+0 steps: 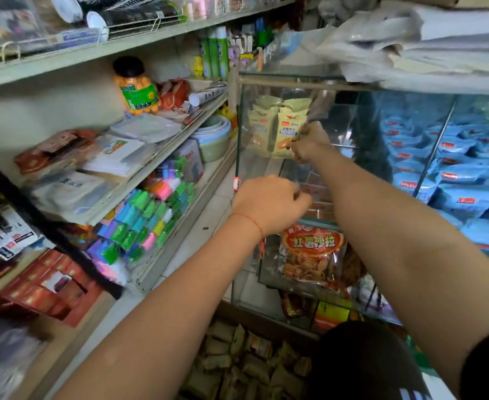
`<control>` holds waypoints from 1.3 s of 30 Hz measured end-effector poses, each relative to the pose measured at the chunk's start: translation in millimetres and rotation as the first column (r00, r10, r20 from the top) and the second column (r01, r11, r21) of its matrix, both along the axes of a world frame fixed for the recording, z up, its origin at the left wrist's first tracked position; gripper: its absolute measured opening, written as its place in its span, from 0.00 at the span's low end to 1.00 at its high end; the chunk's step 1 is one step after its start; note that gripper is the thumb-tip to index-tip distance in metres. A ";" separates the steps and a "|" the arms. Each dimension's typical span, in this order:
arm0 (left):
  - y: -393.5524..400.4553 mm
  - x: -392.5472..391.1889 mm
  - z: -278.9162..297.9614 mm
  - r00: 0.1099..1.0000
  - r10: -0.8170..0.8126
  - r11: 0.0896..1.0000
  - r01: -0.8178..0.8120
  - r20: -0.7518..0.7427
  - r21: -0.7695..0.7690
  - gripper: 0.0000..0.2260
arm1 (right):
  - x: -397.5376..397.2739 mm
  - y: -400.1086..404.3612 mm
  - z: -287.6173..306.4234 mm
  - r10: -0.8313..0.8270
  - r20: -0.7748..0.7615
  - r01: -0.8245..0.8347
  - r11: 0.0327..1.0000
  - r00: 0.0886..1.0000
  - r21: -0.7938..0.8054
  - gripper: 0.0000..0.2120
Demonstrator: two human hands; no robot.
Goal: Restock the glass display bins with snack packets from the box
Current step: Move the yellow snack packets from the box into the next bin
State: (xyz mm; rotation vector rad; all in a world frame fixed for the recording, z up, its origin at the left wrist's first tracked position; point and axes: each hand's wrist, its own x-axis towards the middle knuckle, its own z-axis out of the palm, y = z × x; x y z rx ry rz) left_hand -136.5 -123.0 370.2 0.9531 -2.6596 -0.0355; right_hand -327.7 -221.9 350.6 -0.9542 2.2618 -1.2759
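My right hand [309, 141] reaches into the upper glass display bin [269, 82] and pinches a yellow snack packet [288, 131] by its edge. More yellow packets [262, 131] hang beside it to the left. My left hand [269, 204] hovers lower, by the bin's front glass edge, with its fingers curled. Whether the left hand holds anything is hidden. Below, at my feet, the box [252, 362] is full of tan snack packets.
A red packet of chips [312, 255] stands in the lower glass bin. Blue packets [454, 183] fill the bins on the right. Shelves on the left carry a jar [136, 88], bowls and coloured packs [151, 215]. Plastic bags [410, 47] lie on top.
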 end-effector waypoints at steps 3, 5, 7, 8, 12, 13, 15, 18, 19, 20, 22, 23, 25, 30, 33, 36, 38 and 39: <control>-0.1 0.0 -1.1 1.000 0.003 1.000 -0.003 0.010 0.003 0.17 | 1.1 0.4 -2.4 0.034 -0.022 -0.033 0.999 0.999 0.014 0.22; -0.6 0.3 -2.2 1.000 0.005 1.000 -0.005 0.008 0.002 0.17 | 1.5 -0.8 -3.4 0.030 0.032 -0.030 1.000 0.999 0.005 0.19; -0.9 0.8 -2.5 1.000 0.006 1.000 -0.006 0.005 -0.002 0.17 | 0.7 -3.6 -3.8 0.014 0.022 -0.014 1.000 1.000 -0.012 0.18; -0.9 0.8 -2.5 1.000 0.004 1.000 -0.004 0.003 -0.007 0.17 | 0.0 -5.1 -3.7 0.003 0.009 -0.003 1.000 1.000 -0.018 0.18; -1.0 0.3 -3.2 1.000 -0.001 1.000 0.001 -0.010 -0.022 0.17 | -1.8 -9.8 -5.0 0.015 0.010 -0.015 1.000 1.000 -0.009 0.18; -1.1 0.5 -3.6 1.000 -0.003 1.000 0.003 -0.011 -0.024 0.17 | -1.8 -10.5 -5.5 0.023 0.021 -0.023 1.000 1.000 -0.003 0.19; -1.2 0.5 -3.8 1.000 -0.004 1.000 0.004 -0.010 -0.030 0.17 | -4.0 -12.9 -7.9 0.027 0.036 -0.027 1.000 0.999 -0.002 0.23; -1.4 0.1 -4.4 1.000 -0.003 0.999 0.002 -0.014 -0.036 0.18 | -7.4 -15.6 -9.9 0.003 0.056 -0.002 1.000 0.998 -0.014 0.19; -1.6 0.0 -4.8 1.000 -0.004 0.999 0.004 -0.016 -0.033 0.18 | -8.0 -14.9 -9.4 -0.016 0.048 0.017 1.000 0.999 -0.023 0.17; -2.0 -0.2 -5.3 1.000 -0.006 1.000 0.005 -0.019 -0.028 0.19 | -9.6 -14.9 -9.4 -0.038 0.034 0.039 0.998 0.999 -0.038 0.15; -2.5 -0.3 -5.5 1.000 -0.006 1.000 0.005 -0.024 -0.020 0.19 | -13.6 -14.5 -9.4 -0.093 -0.003 0.092 0.993 0.996 -0.067 0.16; -2.7 -0.4 -5.4 1.000 -0.006 1.000 0.006 -0.026 -0.020 0.19 | -15.1 -14.1 -9.2 -0.109 -0.008 0.108 0.992 0.994 -0.072 0.17; -2.6 -0.4 -5.1 1.000 -0.008 1.000 0.007 -0.027 -0.023 0.19 | -16.2 -13.2 -8.8 -0.107 0.010 0.108 0.991 0.994 -0.074 0.19; -3.3 -0.4 -6.7 0.999 -0.008 1.000 0.007 -0.036 -0.025 0.19 | -11.4 -16.7 -11.9 -0.001 0.055 0.005 0.998 0.998 -0.068 0.22; -4.2 -0.8 -7.4 0.999 -0.006 0.999 0.004 -0.040 -0.034 0.18 | -12.4 -18.0 -12.6 -0.013 0.064 0.018 0.997 0.998 -0.080 0.20; -4.4 -1.2 -7.6 0.999 -0.007 0.999 0.006 -0.039 -0.036 0.19 | -13.2 -17.1 -11.1 0.000 0.063 0.005 0.997 0.998 -0.078 0.19; -4.2 -1.5 -8.0 0.999 -0.009 0.999 0.008 -0.038 -0.044 0.19 | -10.4 -16.2 -10.6 0.037 0.075 -0.031 0.997 0.997 -0.073 0.19; -3.9 -1.5 -8.3 0.999 -0.009 0.999 0.008 -0.036 -0.046 0.19 | -9.3 -16.7 -10.8 0.049 0.067 -0.045 0.997 0.997 -0.066 0.19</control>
